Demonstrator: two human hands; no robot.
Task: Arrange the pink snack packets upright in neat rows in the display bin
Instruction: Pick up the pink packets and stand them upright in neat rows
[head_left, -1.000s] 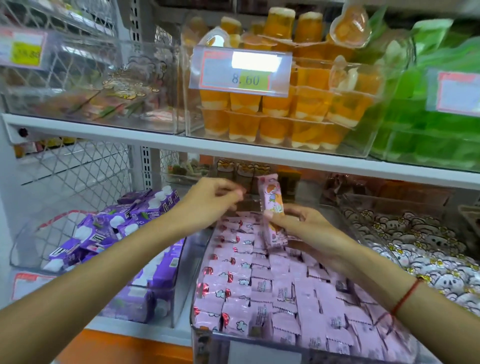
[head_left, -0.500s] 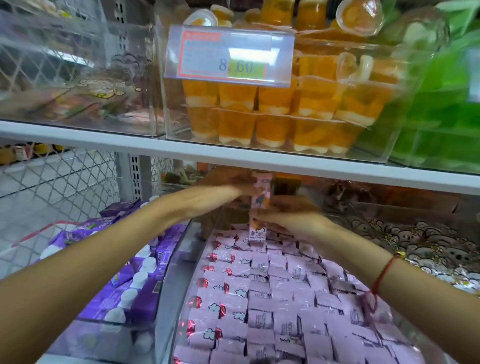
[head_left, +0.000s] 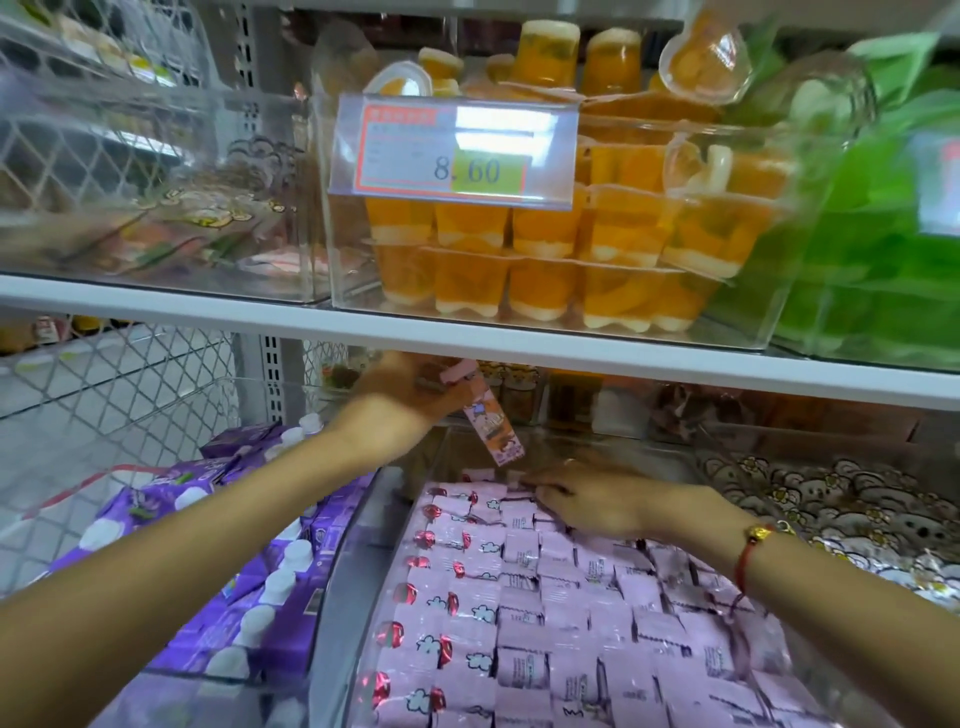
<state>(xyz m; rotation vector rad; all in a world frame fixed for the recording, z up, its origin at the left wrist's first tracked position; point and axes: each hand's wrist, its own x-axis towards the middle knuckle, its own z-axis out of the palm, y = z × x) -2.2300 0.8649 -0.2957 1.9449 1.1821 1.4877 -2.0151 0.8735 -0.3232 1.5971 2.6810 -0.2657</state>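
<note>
Left hand (head_left: 402, 400) raised at the far end of the clear plastic display bin (head_left: 358, 566), fingers grasping the top of one slim pink snack packet (head_left: 491, 415); packet hangs tilted, lower end swung toward 4 o'clock, above the bin's back rows and clear of them. Right hand (head_left: 597, 501) lies low at 5 o'clock from that packet, fingers stretched flat and pressing on the rearmost of the packed pink snack packets (head_left: 545, 597), clenching nothing. Packets stand upright in tight rows filling the bin from near edge to far end. Red cord bracelet with gold bead (head_left: 750, 551) on the right wrist. At 9 o'clock of the bin, purple cartons with white caps (head_left: 249, 597). On the white shelf (head_left: 467, 338) at 12 o'clock, stacked orange jelly cups (head_left: 545, 260) behind a price tag reading 8.60 (head_left: 457, 150).
</note>
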